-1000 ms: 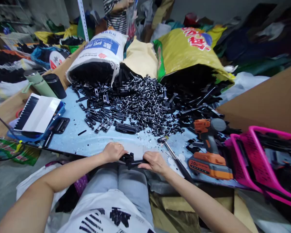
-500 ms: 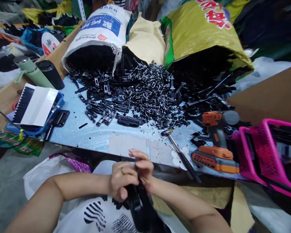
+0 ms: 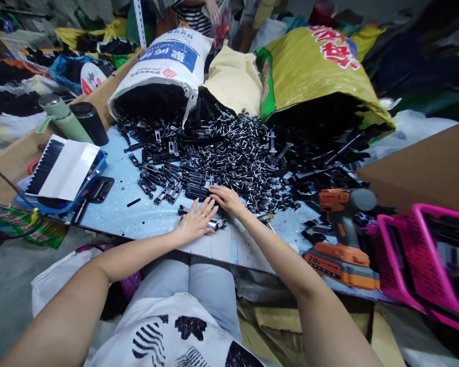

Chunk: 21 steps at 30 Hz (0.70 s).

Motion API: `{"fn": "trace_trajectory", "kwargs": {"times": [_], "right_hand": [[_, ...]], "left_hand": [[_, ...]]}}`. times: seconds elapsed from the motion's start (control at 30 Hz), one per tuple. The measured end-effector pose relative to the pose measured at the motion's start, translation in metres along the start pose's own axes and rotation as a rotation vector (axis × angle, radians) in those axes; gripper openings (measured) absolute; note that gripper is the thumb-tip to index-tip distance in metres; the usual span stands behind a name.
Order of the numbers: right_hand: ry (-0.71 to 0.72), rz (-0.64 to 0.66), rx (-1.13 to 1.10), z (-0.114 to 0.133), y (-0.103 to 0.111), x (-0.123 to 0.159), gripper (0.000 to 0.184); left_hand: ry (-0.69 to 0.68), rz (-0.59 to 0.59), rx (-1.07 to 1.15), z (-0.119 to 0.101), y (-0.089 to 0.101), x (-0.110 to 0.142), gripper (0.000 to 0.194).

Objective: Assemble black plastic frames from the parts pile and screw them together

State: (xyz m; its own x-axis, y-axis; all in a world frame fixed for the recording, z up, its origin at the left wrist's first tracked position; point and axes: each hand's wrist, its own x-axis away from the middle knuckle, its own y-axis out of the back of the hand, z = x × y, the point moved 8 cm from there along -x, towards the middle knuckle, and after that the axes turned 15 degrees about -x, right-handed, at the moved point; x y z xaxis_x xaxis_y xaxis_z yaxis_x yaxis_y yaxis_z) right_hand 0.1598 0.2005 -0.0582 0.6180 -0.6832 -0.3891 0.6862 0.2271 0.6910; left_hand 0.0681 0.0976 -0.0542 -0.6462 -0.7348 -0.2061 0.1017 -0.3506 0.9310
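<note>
My left hand (image 3: 197,221) lies palm down near the table's front edge, fingers stretched out over a black part with a shiny metal section (image 3: 217,223). That part shows on both sides of the fingers. My right hand (image 3: 228,200) reaches in just beyond it, fingers extended at the right end of a long black plastic part (image 3: 196,191). Whether those fingertips press on this part I cannot tell. Behind both hands spreads a heap of small black-headed metal pins (image 3: 237,153), with slotted black plastic pieces (image 3: 164,173) to its left.
A hammer (image 3: 266,218) is partly hidden by my right forearm. An orange cordless drill (image 3: 340,234) stands beside a pink basket (image 3: 409,250). At the back lie a white sack (image 3: 164,61) and a yellow sack (image 3: 309,71). Left are a blue tray (image 3: 99,165) and a green bottle (image 3: 67,120).
Both hands have moved from in front of my chest forward onto the table. The long dark object they held is no longer in them. The view has tilted slightly upward.
</note>
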Motion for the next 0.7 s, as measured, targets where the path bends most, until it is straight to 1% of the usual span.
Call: {"fn": "trace_trajectory", "kwargs": {"times": [0.07,0.13,0.17,0.23,0.27,0.33,0.4,0.47,0.53,0.6,0.7], "right_hand": [[0.001,-0.054,0.030,0.002,0.011,-0.023,0.038],[-0.037,-0.130,0.098,0.000,0.028,-0.052,0.039],[-0.064,-0.143,0.144,-0.004,0.034,-0.068,0.040],[-0.113,-0.103,0.246,-0.014,0.039,-0.099,0.038],[-0.128,-0.058,0.298,-0.020,0.039,-0.113,0.037],[-0.143,0.038,0.398,-0.033,0.034,-0.138,0.037],[-0.152,0.111,0.486,-0.047,0.030,-0.160,0.039],[-0.169,0.156,0.554,-0.062,0.027,-0.180,0.040],[-0.203,0.181,0.599,-0.078,0.024,-0.200,0.038],[-0.264,0.190,0.634,-0.096,0.022,-0.218,0.035],[-0.370,0.180,0.673,-0.118,0.021,-0.241,0.035]], "left_hand": [[0.008,0.034,-0.014,0.008,-0.009,-0.019,0.075],[0.067,0.080,-0.003,0.022,-0.020,-0.039,0.076],[0.100,0.103,0.005,0.029,-0.025,-0.047,0.076],[0.141,0.127,0.022,0.039,-0.030,-0.057,0.076],[0.142,0.122,0.031,0.041,-0.029,-0.058,0.076],[0.132,0.082,0.050,0.043,-0.020,-0.054,0.074],[0.139,0.037,0.075,0.048,-0.009,-0.042,0.072],[0.170,0.025,0.103,0.059,-0.002,-0.028,0.070],[0.239,0.048,0.129,0.080,-0.004,-0.017,0.066],[0.331,0.080,0.144,0.110,-0.011,-0.011,0.062],[0.465,0.120,0.131,0.161,-0.027,-0.018,0.055]]}}
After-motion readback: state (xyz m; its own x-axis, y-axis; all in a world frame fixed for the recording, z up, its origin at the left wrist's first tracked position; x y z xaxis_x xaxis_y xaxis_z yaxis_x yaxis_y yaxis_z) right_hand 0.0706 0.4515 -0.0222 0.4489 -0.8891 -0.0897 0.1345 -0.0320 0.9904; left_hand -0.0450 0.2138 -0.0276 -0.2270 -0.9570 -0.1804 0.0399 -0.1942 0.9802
